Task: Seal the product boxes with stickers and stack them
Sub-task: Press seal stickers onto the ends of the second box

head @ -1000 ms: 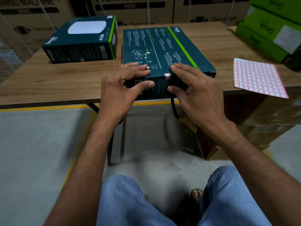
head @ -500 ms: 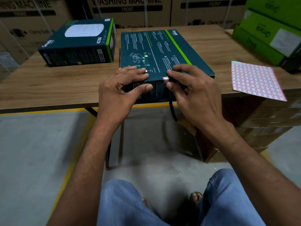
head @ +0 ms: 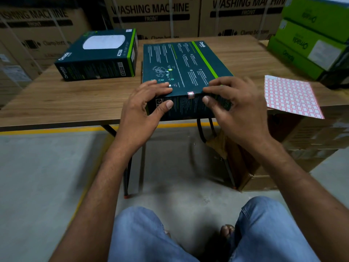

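Observation:
A dark teal product box [head: 181, 65] with a green stripe lies flat at the table's near edge. A small red-and-white sticker [head: 191, 95] is folded over its front top edge. My left hand [head: 143, 110] grips that edge left of the sticker, fingers on the lid and thumb on the front face. My right hand [head: 238, 108] holds the same edge just right of the sticker, fingers on top, thumb on the front; it is slightly blurred. A second teal box [head: 98, 57] with a white oval picture sits at the back left.
A sheet of red-bordered stickers [head: 290, 95] lies on the wooden table [head: 56, 95] at the right and overhangs its edge. Green boxes [head: 309, 40] are stacked at the far right. Large washing-machine cartons stand behind. Cardboard boxes [head: 283, 154] sit under the table.
My right hand has slid to the right along the box edge, off the sticker, which now shows fully. My left hand has stayed on the edge.

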A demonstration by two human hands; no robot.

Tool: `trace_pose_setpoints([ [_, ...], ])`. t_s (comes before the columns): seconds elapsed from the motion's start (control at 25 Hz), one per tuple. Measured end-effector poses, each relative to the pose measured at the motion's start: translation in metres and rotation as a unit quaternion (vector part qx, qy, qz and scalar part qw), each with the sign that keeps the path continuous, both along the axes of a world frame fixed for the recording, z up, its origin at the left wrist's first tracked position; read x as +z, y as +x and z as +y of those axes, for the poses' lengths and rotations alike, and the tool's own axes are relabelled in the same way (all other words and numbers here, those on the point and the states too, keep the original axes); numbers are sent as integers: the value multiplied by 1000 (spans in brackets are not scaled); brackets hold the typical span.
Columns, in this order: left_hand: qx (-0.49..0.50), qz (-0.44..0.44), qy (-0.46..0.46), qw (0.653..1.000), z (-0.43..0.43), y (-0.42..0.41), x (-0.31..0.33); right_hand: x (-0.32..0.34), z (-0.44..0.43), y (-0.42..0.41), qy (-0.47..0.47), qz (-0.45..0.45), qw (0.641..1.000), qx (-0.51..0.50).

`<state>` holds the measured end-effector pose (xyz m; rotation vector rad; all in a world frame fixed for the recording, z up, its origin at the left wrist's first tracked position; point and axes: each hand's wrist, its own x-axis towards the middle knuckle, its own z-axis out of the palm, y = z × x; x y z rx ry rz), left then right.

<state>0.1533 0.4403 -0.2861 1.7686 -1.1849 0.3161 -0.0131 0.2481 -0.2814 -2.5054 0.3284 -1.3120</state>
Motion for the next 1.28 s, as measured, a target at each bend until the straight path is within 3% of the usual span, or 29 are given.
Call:
trace_pose_setpoints([
  [0.28,21,-1,-3,1000,0,-3,0,1,6,30,-110,-12,993,51],
  [0.44,20,-6,0,1000,-1,1,0,-3,3,33,-98,-1,995,15],
  [0.56,13,2,-2,1000,0,0,0,-1,2,27,-51,54,997,3],
  [0.68,4,-6,35,999,5,-3,0,-5,0,9,-85,136,987,-24],
  [0.8,14,-60,93,994,11,-7,-1,-10,-2,-1,-127,178,973,-72],
  [0.96,75,-172,126,974,17,-14,-6,-12,1,-5,-107,187,975,-58],
  [1.08,90,-231,105,963,21,-27,-9,-15,3,-16,-134,153,977,-66],
  [1.28,32,-262,47,963,44,-43,33,13,0,-44,-134,12,991,-28],
])
